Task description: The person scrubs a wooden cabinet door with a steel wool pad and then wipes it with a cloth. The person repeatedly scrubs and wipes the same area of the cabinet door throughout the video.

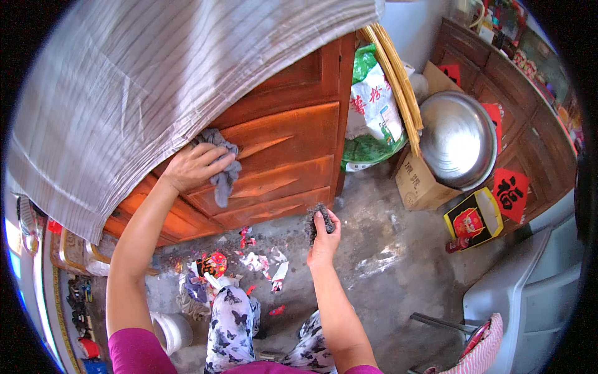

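Observation:
My left hand (196, 165) is closed on a grey cloth (225, 181) and presses it against the front of a reddish-brown wooden cabinet (286, 134), just under the hanging edge of a striped grey cover (137, 81). Part of the cloth hangs down below my fingers. Lower and to the right, my right hand (325, 237) grips a dark grey scouring pad (313, 223) between thumb and fingers. That pad is held in front of the cabinet's lower edge, over the concrete floor.
Torn paper scraps (261, 263) litter the floor by my knees. A white bucket (171, 331) stands at lower left. Right of the cabinet are a green-and-white sack (374, 112), a cardboard box (418, 184) under a metal basin (460, 140), and a grey plastic chair (514, 287).

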`<move>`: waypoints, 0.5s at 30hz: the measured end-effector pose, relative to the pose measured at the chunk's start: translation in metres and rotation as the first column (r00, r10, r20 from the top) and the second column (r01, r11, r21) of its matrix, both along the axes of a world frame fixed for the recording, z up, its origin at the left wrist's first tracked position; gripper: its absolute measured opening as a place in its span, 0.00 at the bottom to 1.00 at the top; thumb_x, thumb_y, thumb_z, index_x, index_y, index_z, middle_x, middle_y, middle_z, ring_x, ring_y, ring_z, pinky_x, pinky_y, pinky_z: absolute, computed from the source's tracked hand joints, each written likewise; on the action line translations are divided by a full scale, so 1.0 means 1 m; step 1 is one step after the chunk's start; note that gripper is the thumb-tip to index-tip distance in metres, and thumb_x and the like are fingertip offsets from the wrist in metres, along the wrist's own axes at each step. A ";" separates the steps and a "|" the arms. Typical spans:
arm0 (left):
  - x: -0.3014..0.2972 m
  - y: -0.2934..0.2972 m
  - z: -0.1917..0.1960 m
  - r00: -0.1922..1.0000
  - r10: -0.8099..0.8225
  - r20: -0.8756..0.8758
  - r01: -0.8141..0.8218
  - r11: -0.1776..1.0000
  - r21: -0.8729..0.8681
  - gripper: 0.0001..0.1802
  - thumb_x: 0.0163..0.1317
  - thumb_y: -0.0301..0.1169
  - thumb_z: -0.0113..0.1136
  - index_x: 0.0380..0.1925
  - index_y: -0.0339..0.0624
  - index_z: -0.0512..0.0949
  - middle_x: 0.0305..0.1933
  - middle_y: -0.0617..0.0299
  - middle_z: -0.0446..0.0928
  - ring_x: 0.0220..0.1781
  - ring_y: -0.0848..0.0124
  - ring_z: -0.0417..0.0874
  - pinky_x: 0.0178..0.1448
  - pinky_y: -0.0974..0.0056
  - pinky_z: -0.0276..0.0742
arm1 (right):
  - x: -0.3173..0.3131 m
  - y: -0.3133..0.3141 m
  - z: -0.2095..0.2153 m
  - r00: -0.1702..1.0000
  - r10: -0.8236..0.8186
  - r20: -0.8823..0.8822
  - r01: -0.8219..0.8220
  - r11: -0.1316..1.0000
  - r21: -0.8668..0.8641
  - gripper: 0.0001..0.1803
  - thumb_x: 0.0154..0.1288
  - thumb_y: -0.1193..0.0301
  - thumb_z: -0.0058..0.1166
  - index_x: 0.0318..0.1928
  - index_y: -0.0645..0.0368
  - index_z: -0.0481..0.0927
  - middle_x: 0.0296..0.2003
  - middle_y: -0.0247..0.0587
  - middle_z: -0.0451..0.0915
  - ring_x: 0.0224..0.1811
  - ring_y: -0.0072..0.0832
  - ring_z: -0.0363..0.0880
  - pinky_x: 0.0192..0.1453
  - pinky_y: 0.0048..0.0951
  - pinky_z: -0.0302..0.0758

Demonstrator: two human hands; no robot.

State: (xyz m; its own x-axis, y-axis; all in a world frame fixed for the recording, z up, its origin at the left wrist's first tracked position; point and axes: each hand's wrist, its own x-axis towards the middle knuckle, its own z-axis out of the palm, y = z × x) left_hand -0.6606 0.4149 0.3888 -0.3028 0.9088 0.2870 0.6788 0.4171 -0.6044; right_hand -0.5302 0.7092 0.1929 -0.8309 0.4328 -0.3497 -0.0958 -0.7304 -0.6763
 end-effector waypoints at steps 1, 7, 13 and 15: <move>-0.006 -0.006 -0.005 0.999 -0.028 -0.028 0.028 1.000 -0.008 0.29 0.57 0.32 0.65 0.61 0.56 0.80 0.58 0.70 0.81 0.52 0.68 0.83 0.54 0.66 0.83 | -0.006 0.001 0.006 1.000 -0.003 -0.005 0.003 1.000 0.003 0.23 0.67 0.72 0.71 0.58 0.58 0.76 0.51 0.36 0.81 0.52 0.26 0.80 0.59 0.29 0.77; -0.030 -0.006 -0.031 0.967 -0.154 -0.203 0.160 0.987 0.015 0.24 0.60 0.34 0.65 0.59 0.58 0.80 0.54 0.71 0.81 0.51 0.73 0.83 0.53 0.69 0.78 | -0.083 0.024 0.082 0.980 -0.050 -0.192 0.136 0.871 0.472 0.18 0.68 0.70 0.69 0.54 0.61 0.79 0.49 0.39 0.82 0.50 0.25 0.80 0.56 0.30 0.78; -0.027 -0.005 -0.032 0.969 -0.151 -0.194 0.165 0.985 0.058 0.20 0.64 0.35 0.61 0.58 0.57 0.81 0.53 0.73 0.82 0.51 0.75 0.83 0.53 0.72 0.76 | -0.156 0.023 0.165 0.907 0.001 -0.421 0.381 0.427 0.820 0.14 0.62 0.71 0.68 0.44 0.62 0.79 0.36 0.43 0.83 0.39 0.36 0.83 0.50 0.37 0.79; -0.028 -0.004 -0.031 0.966 -0.157 -0.207 0.174 0.983 0.062 0.20 0.65 0.35 0.60 0.57 0.57 0.81 0.54 0.73 0.82 0.51 0.76 0.83 0.51 0.71 0.76 | -0.170 0.032 0.163 0.920 -0.017 -0.392 0.385 0.230 0.894 0.14 0.61 0.70 0.67 0.43 0.62 0.80 0.35 0.47 0.84 0.40 0.41 0.85 0.50 0.40 0.79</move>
